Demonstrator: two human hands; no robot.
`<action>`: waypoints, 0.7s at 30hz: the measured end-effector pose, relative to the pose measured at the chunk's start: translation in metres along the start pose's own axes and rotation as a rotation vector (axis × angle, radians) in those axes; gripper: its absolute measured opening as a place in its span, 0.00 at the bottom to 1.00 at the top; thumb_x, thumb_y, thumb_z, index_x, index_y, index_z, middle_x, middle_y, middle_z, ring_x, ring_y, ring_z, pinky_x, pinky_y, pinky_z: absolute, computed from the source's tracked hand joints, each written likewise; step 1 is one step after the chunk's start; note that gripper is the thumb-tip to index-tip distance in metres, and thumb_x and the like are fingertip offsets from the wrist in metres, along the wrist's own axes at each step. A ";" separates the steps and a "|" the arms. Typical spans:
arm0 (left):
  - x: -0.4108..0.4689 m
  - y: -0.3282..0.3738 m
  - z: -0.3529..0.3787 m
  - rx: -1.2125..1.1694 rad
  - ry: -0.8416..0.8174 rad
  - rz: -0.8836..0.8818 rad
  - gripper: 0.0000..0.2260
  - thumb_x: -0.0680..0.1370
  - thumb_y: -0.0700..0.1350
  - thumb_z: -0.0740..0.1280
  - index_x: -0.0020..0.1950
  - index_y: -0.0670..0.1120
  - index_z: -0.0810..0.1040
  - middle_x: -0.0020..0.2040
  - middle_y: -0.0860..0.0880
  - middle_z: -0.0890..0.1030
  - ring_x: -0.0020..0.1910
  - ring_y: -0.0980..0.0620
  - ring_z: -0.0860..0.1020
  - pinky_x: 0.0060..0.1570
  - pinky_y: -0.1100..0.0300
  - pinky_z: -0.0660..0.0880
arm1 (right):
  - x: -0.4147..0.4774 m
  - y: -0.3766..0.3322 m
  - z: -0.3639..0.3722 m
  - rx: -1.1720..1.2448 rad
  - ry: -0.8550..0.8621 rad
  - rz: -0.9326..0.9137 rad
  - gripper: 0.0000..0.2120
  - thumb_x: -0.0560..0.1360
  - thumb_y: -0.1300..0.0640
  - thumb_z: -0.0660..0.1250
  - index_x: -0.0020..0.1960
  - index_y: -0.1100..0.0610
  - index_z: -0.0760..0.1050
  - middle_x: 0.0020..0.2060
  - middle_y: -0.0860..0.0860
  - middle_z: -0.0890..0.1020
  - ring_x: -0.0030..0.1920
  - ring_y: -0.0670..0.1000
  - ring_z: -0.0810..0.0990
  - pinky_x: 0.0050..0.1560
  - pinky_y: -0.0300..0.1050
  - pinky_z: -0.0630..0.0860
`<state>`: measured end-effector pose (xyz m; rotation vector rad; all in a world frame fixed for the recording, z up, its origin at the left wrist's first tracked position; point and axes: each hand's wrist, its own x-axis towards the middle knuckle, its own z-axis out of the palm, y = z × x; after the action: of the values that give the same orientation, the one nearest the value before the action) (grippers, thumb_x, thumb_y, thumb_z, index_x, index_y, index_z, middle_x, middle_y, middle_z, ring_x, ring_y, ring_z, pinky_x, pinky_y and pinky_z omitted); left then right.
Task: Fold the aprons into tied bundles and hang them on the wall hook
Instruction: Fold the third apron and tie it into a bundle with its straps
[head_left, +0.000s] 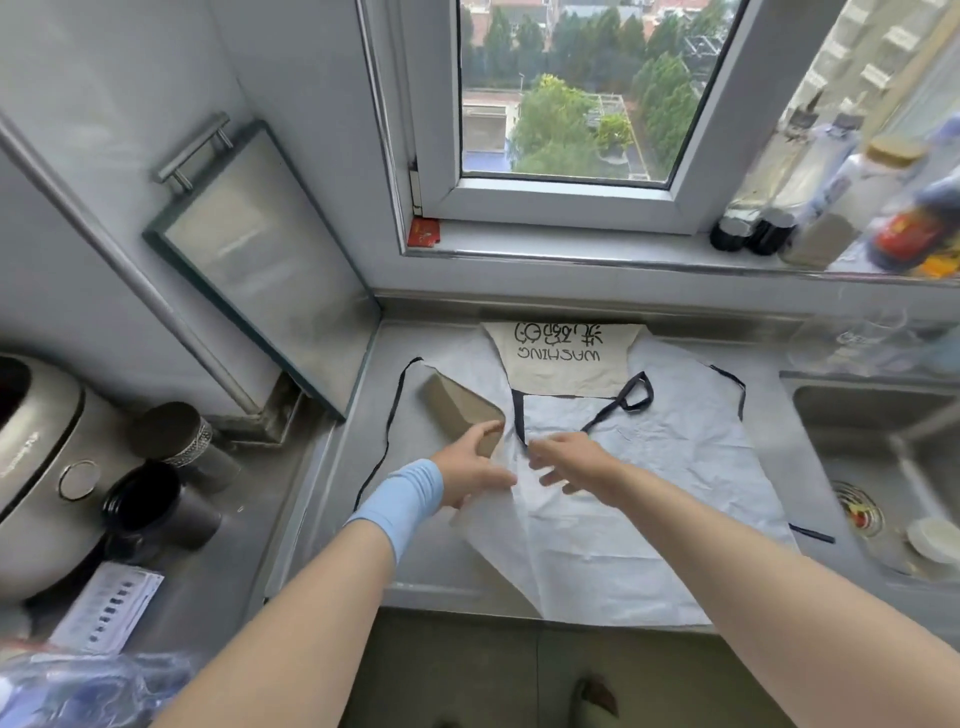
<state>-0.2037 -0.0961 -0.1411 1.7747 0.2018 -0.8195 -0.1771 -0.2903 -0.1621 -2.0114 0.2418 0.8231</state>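
A white apron (649, 467) lies spread flat on the steel counter (332, 499), its beige bib printed "WASHING" at the far end by the wall. Dark straps trail off both sides, and a strap loop (631, 395) rests in the middle. The apron's left side is turned over, showing a beige underside (457, 410). My left hand (475, 470), with a blue wrist sleeve, grips that folded edge. My right hand (569, 462) hovers just over the apron's centre with fingers spread, holding nothing.
A steel sink (883, 457) with a strainer and small white dish lies right of the apron. Bottles crowd the windowsill (571, 249) at the right. Dark jars (166, 431), a rice cooker (36, 467) and a leaning glass board (260, 260) stand to the left.
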 end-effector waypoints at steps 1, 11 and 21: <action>0.003 0.014 0.014 0.064 -0.014 0.037 0.35 0.72 0.45 0.74 0.74 0.59 0.61 0.47 0.47 0.78 0.45 0.50 0.77 0.46 0.58 0.74 | -0.004 -0.006 -0.021 0.130 0.000 0.017 0.19 0.78 0.39 0.60 0.57 0.52 0.78 0.54 0.53 0.84 0.45 0.52 0.83 0.46 0.48 0.74; 0.062 0.063 0.142 0.243 -0.280 0.007 0.28 0.73 0.47 0.71 0.71 0.58 0.66 0.46 0.50 0.80 0.38 0.54 0.78 0.41 0.61 0.75 | 0.008 0.037 -0.113 -0.261 0.335 0.046 0.06 0.64 0.59 0.67 0.31 0.55 0.71 0.27 0.51 0.74 0.31 0.53 0.72 0.31 0.41 0.67; 0.114 0.032 0.129 0.874 0.250 -0.082 0.24 0.77 0.48 0.62 0.73 0.55 0.64 0.75 0.53 0.61 0.74 0.48 0.59 0.69 0.49 0.65 | 0.037 0.105 -0.114 -0.894 0.367 -0.161 0.35 0.71 0.61 0.63 0.75 0.51 0.56 0.71 0.55 0.63 0.70 0.57 0.65 0.64 0.51 0.67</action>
<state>-0.1572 -0.2524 -0.2052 2.7103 0.0765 -0.7981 -0.1460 -0.4369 -0.2168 -2.9746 -0.1179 0.4762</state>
